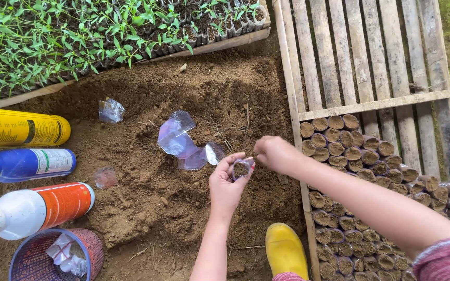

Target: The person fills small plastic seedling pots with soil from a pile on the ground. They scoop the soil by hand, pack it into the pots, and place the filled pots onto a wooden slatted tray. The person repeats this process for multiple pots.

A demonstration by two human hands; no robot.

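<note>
My left hand (226, 186) holds a small clear plastic bag (241, 169) partly filled with brown soil, its mouth facing up. My right hand (275, 153) hovers just right of it with fingers pinched together, apparently on a bit of soil above the bag. Both hands are over a heap of loose soil (183, 114). Several empty clear plastic bags (178, 138) lie on the soil just left of my hands. Rows of soil-filled bags (371, 161) stand packed in a wooden slatted tray (371, 52) to the right.
A tray of green seedlings (69, 36) lies at the top left. Yellow (19, 127), blue (24, 164) and white-orange (37, 208) bottles lie at the left. A mesh basket (55, 255) stands at the bottom left. My yellow boot (285, 250) rests beside the tray.
</note>
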